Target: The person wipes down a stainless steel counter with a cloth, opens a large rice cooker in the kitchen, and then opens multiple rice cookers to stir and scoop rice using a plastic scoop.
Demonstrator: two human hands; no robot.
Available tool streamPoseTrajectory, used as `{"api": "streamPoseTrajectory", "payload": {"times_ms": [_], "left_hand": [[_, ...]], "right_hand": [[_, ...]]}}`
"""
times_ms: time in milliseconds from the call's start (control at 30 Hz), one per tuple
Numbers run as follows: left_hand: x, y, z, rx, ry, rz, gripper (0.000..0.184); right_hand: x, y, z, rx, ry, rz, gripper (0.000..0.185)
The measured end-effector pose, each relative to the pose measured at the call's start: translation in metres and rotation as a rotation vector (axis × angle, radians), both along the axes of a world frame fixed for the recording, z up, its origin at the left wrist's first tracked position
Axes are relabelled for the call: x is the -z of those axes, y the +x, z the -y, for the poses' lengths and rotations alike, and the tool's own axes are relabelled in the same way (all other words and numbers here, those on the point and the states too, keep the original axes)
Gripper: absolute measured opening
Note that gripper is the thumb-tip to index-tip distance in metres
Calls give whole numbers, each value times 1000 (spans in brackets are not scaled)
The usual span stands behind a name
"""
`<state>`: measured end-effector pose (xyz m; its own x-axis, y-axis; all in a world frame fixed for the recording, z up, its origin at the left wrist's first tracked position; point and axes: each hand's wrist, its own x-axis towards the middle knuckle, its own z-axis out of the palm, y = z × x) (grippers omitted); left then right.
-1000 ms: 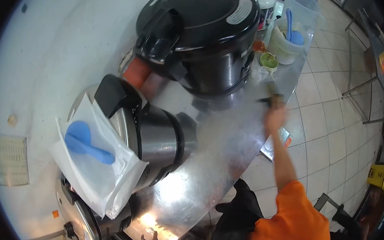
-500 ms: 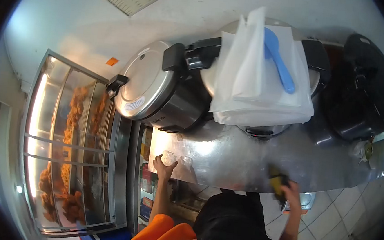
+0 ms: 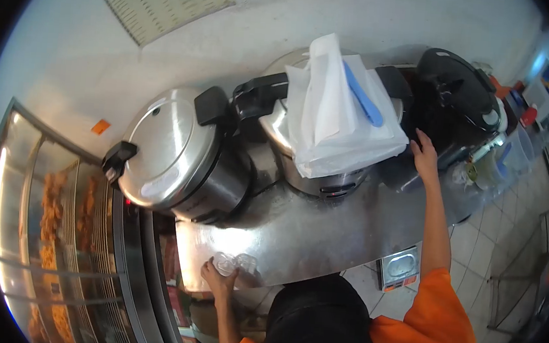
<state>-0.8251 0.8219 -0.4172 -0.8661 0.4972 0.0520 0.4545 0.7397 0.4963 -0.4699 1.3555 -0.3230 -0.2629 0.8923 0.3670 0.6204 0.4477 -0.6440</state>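
Note:
At the near left of the steel counter, my left hand (image 3: 219,279) has its thumb and fingers curled round the sides of a small clear plastic container (image 3: 223,264). Just right of it, another clear container (image 3: 246,263) touches or nearly touches the first. My right hand (image 3: 425,159) is stretched far over the counter, fingers apart and nothing visible in them. It hovers beside a black cooker (image 3: 456,86), close to the right edge of a stack of white bags (image 3: 347,151). On those bags lies a blue rice paddle (image 3: 363,94).
Two steel-lidded cookers, one at left (image 3: 167,144) and one under the bags, line the back of the counter (image 3: 295,241). A glass cabinet of fried food (image 3: 58,219) stands at left. Below the counter edge sits a small scale (image 3: 400,267). Clear tubs (image 3: 491,169) stand at right.
My right hand has moved from the near edge up to the black cooker. The blurred yellow-and-black thing it held is no longer visible. The view has turned right; my left hand stays at the container.

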Motion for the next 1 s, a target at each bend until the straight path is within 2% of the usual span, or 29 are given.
{"api": "streamPoseTrajectory", "payload": {"times_ms": [33,100,167,233,367,400,433,467,500,567,633,733,867,933,1000], "left_hand": [[3,1,-11,31,-30,-23,90],[5,8,-41,164,-59,-40,88],[6,24,-76,344,-61,1,88],[3,54,-116,541,-48,53,88],[-15,137,-205,798,-88,98,87],[-11,159,-226,868,-63,130,87],[-7,179,-249,931,-39,166,87],[-3,197,-274,930,-42,162,87],[0,216,-300,948,-11,130,88],[12,253,-350,949,-4,100,88],[26,277,-405,896,83,48,89],[31,304,-480,792,-12,104,90],[65,302,-551,721,-56,16,94],[80,289,-572,756,-162,21,101],[89,288,-574,747,-97,-67,102]], "right_hand": [[-8,1,5,68,31,-43,41],[-2,14,48,57,-99,-109,36],[11,32,100,140,-459,-333,35],[64,77,136,157,-587,-397,35],[110,146,194,334,-727,-748,35],[110,163,195,342,-723,-763,35],[108,184,193,415,-753,-659,33],[108,203,186,482,-786,-549,32],[113,224,177,478,-794,-547,32],[123,259,158,519,-789,-694,31],[117,292,141,511,-788,-673,31],[105,331,113,548,-765,-612,33],[124,385,101,578,-729,-521,33],[126,399,98,644,-731,-522,34],[132,414,95,558,-720,-425,34]]}}
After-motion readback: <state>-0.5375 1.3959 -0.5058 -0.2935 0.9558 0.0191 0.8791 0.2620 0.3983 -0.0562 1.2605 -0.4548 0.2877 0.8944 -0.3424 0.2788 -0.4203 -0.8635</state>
